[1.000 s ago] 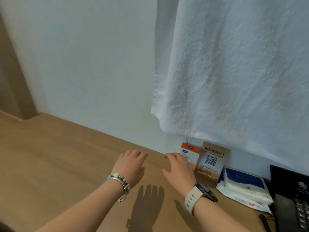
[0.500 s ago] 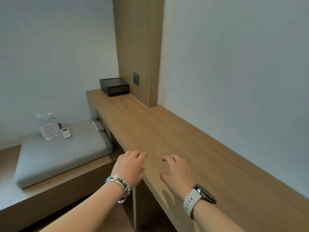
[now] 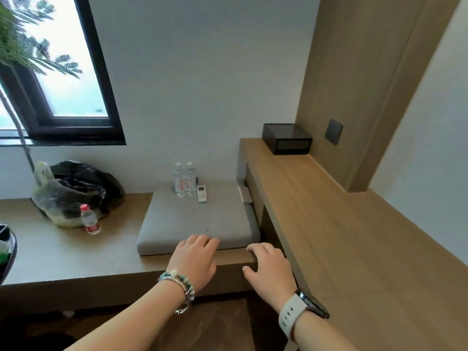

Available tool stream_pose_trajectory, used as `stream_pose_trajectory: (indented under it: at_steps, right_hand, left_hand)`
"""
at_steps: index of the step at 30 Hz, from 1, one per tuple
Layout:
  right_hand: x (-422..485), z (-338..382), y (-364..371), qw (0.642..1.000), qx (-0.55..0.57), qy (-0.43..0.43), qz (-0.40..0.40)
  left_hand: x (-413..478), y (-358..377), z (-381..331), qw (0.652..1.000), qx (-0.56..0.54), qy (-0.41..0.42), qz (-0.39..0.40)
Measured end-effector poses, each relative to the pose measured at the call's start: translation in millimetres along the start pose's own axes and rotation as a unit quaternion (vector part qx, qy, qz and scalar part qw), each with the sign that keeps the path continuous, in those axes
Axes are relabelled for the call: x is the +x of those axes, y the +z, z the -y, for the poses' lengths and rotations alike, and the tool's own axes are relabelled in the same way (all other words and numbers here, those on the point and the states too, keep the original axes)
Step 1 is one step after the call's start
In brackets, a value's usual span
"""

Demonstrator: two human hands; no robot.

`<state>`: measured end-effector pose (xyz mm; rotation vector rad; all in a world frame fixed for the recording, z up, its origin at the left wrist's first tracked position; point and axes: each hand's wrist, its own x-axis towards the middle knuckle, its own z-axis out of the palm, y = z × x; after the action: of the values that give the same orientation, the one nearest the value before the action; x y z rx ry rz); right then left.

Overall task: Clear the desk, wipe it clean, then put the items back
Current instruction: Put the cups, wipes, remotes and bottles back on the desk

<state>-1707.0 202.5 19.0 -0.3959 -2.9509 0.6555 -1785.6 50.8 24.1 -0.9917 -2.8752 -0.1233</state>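
Pale wooden bench (image 3: 354, 249) along the right wall is the surface to be wiped. What seems to belong on it is parked to its left, out of a cloth's way: two clear water bottles with red labels (image 3: 184, 182) stand beside a small white remote control (image 3: 202, 194) at the back of a flat grey seat cushion (image 3: 177, 219). Nearer, the left hand (image 3: 193, 262) and right hand (image 3: 269, 272) hover, fingers loosely curved and holding nothing, seemingly bound for that cushion, while a black rectangular box (image 3: 287, 138) sits at the bench's far end, probably not yet moved.
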Motion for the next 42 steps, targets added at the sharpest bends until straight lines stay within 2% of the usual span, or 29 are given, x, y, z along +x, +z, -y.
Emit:
stream_pose_trajectory:
  at_steps: [7,15,21,28,35,42]
  right_hand:
    - [119.0,-8.7,1.7,0.998,0.007,-0.033,0.047]
    - [243.1,21.5,33.6,0.993,0.016,-0.065,0.102]
    - [342.1,51.7,70.9,0.992,0.019,-0.03,0.122]
    - [426.4,72.5,113.1,0.989,0.042,0.032,0.138]
    - [494.8,33.2,140.1,0.981,0.03,0.089,0.17]
    - [586.1,-46.5,170.1,0.964,-0.001,0.153,0.218]
  left_hand:
    - [92.2,12.2,36.5,0.997,-0.03,-0.072,0.004]
    - [170.8,34.9,121.2,0.989,-0.056,-0.134,0.011]
    - [246.1,58.9,203.2,0.987,-0.075,-0.137,0.029]
    - [326.8,83.6,269.6,0.988,-0.086,-0.095,0.083]
    - [400.3,126.1,289.6,0.976,-0.112,-0.105,0.151]
    - [490.9,197.9,282.5,0.952,-0.147,-0.156,0.218]
